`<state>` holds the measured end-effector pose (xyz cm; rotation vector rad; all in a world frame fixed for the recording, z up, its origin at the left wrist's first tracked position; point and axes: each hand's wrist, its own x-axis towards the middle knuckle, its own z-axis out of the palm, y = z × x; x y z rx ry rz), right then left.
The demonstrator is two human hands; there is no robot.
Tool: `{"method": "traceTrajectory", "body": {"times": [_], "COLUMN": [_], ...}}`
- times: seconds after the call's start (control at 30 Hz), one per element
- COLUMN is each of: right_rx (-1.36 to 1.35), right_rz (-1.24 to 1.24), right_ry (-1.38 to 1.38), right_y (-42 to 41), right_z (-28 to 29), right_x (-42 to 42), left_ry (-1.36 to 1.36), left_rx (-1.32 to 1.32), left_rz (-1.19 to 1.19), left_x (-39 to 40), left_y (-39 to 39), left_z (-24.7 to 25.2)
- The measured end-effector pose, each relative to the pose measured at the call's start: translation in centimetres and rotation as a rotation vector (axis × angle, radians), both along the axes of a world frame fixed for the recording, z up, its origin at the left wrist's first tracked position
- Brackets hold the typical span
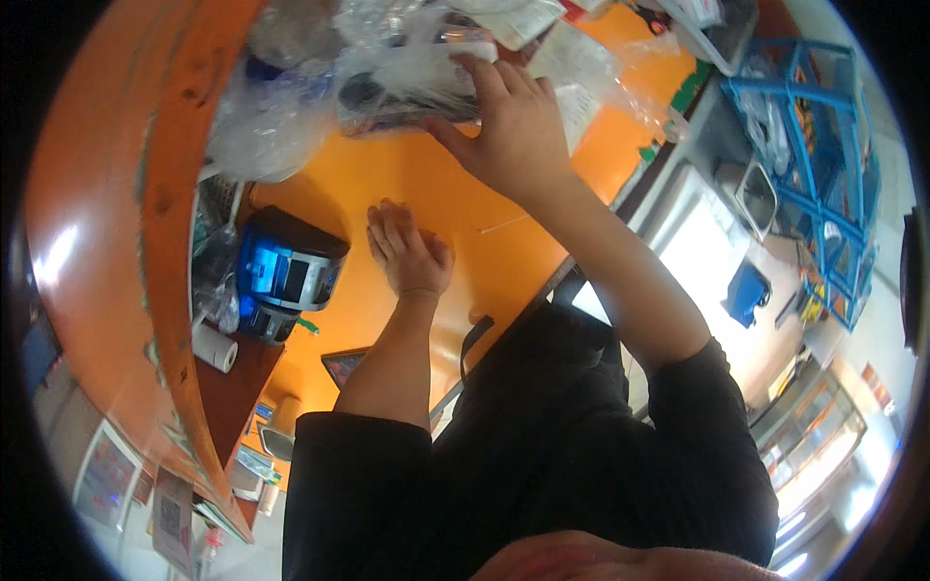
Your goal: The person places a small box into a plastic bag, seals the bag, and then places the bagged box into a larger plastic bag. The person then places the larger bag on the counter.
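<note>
My right hand [508, 120] reaches over the far part of an orange counter [465, 174], its thumb and fingertips on the near right end of a clear plastic-wrapped package [414, 87] with pale and dark parts. Whether the fingers grip it or only rest on it is unclear. My left hand [410, 250] lies palm down on the counter, fingers apart, holding nothing. A black and blue-lit countertop device [290, 269] stands just left of that hand. Crumpled clear plastic bags [269, 131] are heaped to the left of the package.
A raised orange partition [171, 218] curves along the left. Papers and thin plastic [574, 72] lie right of the package. A paper roll [215, 348] sits at the lower left, and a dark tablet-like item [345, 363] by my left forearm. A blue rack [814, 145] stands at the right.
</note>
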<state>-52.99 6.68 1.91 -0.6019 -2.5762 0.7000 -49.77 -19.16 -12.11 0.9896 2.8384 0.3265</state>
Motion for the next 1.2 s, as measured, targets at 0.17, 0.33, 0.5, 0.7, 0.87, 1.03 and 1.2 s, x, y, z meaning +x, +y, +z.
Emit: {"method": "traceTrajectory", "body": {"times": [0.17,0.33,0.5,0.7,0.87,1.03,1.2], "right_rx": [0.135,0.289,0.333,0.189,0.164,0.086,0.589], "right_rz": [0.210,0.451,0.586,0.652,0.563,0.603,0.993], "right_ry": [-0.191,-0.072,0.119,0.106,0.119,-0.161,-0.030], "right_y": [0.5,1.1,1.3,-0.9,-1.9,-8.9,-11.0], "right_z": [1.0,5.2,14.8,33.0,41.5,48.8,46.2], "right_x": [-6.3,-4.7,-0.7,-2.2,-6.5,-13.6,-24.6], "left_ry": [-0.033,-0.111,-0.115,-0.224,-0.235,-0.286,-0.317], "left_rx": [-0.004,-0.058,-0.046,0.011,0.021,0.081,0.140], "left_rz": [0.000,0.055,0.074,0.111,0.119,0.130,0.125], "left_x": [-0.5,-0.2,-0.3,-0.4,-0.1,-0.2,-0.6], "left_y": [-0.5,-0.7,-0.7,-1.7,-2.5,-2.9,-3.2], "left_z": [0.5,1.4,2.2,2.7,3.3,4.5,4.3]}}
